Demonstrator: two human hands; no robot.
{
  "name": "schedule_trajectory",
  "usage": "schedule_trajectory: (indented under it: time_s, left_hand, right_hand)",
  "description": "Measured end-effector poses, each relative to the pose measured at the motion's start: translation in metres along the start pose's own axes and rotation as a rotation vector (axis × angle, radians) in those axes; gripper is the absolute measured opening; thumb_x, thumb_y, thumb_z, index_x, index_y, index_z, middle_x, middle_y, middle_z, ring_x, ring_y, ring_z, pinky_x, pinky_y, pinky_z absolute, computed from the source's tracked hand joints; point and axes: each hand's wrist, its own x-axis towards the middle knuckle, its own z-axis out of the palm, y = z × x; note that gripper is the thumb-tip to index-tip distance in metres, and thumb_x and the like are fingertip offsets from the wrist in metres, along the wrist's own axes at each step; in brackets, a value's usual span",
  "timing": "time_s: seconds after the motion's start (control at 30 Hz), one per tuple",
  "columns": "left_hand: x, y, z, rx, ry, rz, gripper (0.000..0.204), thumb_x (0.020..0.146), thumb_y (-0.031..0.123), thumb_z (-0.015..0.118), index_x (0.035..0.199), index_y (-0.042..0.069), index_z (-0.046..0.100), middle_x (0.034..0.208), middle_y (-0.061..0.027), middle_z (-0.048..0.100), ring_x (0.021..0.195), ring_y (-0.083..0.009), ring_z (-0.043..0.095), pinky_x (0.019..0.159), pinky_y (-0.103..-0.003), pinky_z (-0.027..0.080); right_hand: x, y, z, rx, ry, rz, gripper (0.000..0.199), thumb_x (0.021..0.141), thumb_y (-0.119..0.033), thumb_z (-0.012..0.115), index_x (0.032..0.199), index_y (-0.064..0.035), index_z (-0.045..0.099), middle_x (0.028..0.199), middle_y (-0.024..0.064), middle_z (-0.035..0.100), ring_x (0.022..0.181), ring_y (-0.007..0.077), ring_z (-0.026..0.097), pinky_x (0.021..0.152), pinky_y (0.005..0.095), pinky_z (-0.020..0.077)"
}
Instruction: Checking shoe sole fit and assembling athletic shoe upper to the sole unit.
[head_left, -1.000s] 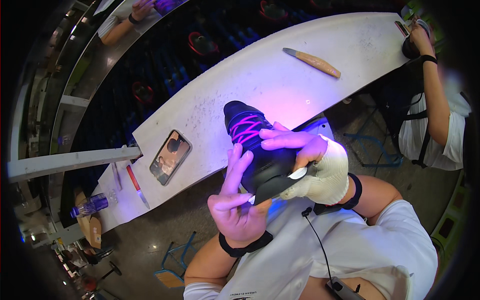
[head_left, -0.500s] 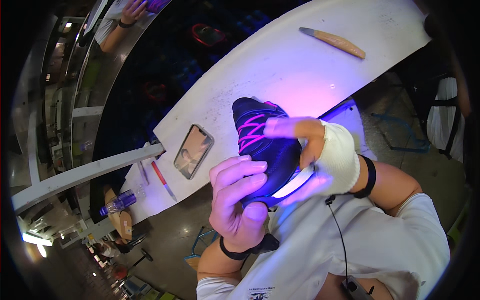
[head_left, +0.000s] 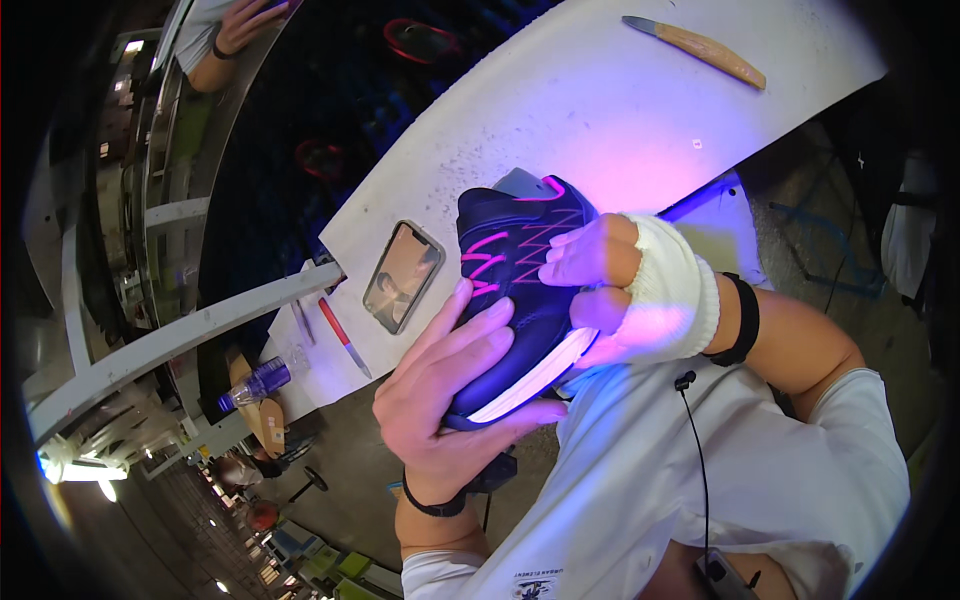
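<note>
Shoe [head_left: 545, 320] is off the counter [head_left: 560, 90], held in both hands in front of the torso, toe end toward the body, opening pointing away.

Progress, judging by look: mostly put together. Upper closed up, pink laces [head_left: 486, 265] in, white sole strip [head_left: 530, 380] on. Not set down, so handling isn't over. What's left: can't tell; the underside and far side are hidden.

Left to right: clear bottle [head_left: 262, 381] by the counter's left end, then red-handled knife [head_left: 340, 333], then phone [head_left: 402, 278] with its screen lit. None in use.

Left hand [head_left: 430, 390], bare: fingers wrapped over the toe from the left, thumb under the sole edge. Gripping the shoe.

Shoe itself: dark upper, lacing bright pink on the left, thinner zigzag lines toward the right, pink trim and grey lining at the opening. Sole strip glows under the purple light. No gap I can see along it.

Right hand [head_left: 622, 270], in white glove [head_left: 683, 285] with bare fingertips: fingers bent against the upper's right side, closed on the shoe. Wooden-handled knife [head_left: 705, 53] lies on the counter, far right, well apart.
</note>
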Motion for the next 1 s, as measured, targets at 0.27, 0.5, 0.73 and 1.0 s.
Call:
schedule_trajectory:
  time_s: [0.27, 0.5, 0.73, 1.0]
  left_hand:
    - [0.000, -0.024, -0.006, -0.237, 0.077, -0.007, 0.055, 0.063, 0.016, 0.102, 0.106, -0.003, 0.074, 0.105, -0.0294, 0.077, 0.113, -0.0416, 0.075, 0.113, -0.065, 0.047]
    - [-0.017, -0.071, -0.022, -0.387, 0.069, 0.037, 0.052, 0.064, 0.019, 0.101, 0.104, 0.000, 0.074, 0.108, -0.0268, 0.078, 0.116, -0.0494, 0.071, 0.113, -0.067, 0.045]
    - [-0.027, -0.066, -0.035, -0.241, -0.093, -0.315, 0.094, 0.073, 0.038, 0.093, 0.150, 0.004, 0.049, 0.131, -0.0235, 0.072, 0.125, -0.0468, 0.068, 0.109, -0.047, 0.052]
    - [-0.004, -0.040, -0.006, 0.316, -0.291, -0.612, 0.103, 0.074, 0.044, 0.091, 0.156, 0.005, 0.042, 0.115, -0.0186, 0.075, 0.096, -0.0363, 0.077, 0.082, -0.042, 0.061]
  right_hand:
    - [0.004, 0.011, 0.017, -0.080, 0.130, 0.092, 0.055, 0.061, -0.043, 0.093, 0.079, -0.0040, 0.058, 0.114, 0.0208, 0.067, 0.097, 0.0385, 0.065, 0.079, 0.0486, 0.0572]
    - [-0.026, 0.039, 0.033, -0.050, 0.099, 0.109, 0.059, 0.060, -0.043, 0.093, 0.078, -0.0028, 0.053, 0.130, 0.0255, 0.065, 0.120, 0.0478, 0.063, 0.104, 0.0568, 0.0530]
    - [-0.021, 0.035, 0.047, -0.144, -0.009, 0.125, 0.040, 0.072, -0.030, 0.087, 0.097, -0.0097, 0.064, 0.127, 0.0194, 0.066, 0.113, 0.0426, 0.064, 0.107, 0.0606, 0.0522]
    - [-0.014, 0.024, 0.062, -0.171, -0.046, 0.180, 0.031, 0.078, -0.008, 0.072, 0.109, -0.0066, 0.067, 0.126, 0.0126, 0.068, 0.114, 0.0371, 0.065, 0.108, 0.0618, 0.0516]
